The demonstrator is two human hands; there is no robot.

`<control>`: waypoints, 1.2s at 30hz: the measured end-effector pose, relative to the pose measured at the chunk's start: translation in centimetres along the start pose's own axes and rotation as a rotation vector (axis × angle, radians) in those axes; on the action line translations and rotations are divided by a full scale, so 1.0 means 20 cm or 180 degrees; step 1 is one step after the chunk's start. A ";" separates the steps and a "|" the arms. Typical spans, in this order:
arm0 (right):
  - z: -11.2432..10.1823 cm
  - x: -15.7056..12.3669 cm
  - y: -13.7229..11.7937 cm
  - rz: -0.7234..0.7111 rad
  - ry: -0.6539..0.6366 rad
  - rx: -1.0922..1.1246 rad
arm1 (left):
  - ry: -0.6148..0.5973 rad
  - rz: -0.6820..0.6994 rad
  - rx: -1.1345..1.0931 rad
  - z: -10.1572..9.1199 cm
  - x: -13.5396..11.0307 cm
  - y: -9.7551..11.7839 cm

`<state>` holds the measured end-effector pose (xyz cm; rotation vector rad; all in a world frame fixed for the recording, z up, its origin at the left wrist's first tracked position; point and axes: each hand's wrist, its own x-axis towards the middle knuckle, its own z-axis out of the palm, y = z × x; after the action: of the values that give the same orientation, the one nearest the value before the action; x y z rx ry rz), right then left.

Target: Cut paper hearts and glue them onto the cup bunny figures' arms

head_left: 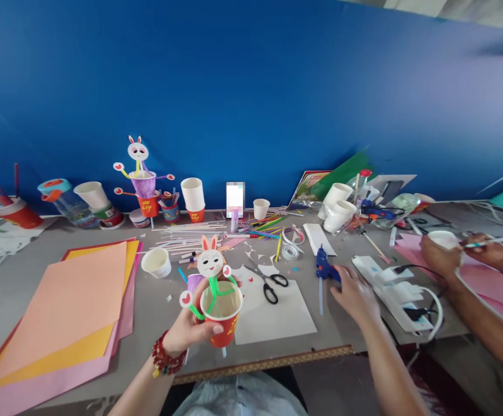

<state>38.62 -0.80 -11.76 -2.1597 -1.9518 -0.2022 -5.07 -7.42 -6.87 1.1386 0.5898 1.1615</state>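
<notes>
The paper cup (pixel 224 326) near the front edge was red with yellow print. The bunny face (pixel 210 263) above it was white with pink ears, and its pipe-cleaner arms (pixel 219 287) were green. The bracelet (pixel 163 355) beside it was of dark red beads. To the right, the glue gun (pixel 323 266) was blue and the scissors (pixel 271 288) black-handled, on a white sheet (pixel 277 318). At the left, the paper sheets (pixel 73 300) were peach, yellow and pink on the grey table (pixel 156 312). The far wall (pixel 251 86) was deep blue.

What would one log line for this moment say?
left hand: holds red cup with paper bunny | right hand: on blue glue gun, grip unclear | nearby: scissors on white sheet
</notes>
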 end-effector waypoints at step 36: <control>-0.35 -0.29 -0.68 -0.0090 -0.0995 0.4346 | 0.0005 0.0396 0.0872 -0.04 0.12 0.04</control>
<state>24.84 -7.01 -5.46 -1.2196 -1.4262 1.1598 -5.30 -4.98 -6.12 1.4242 0.7027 1.2128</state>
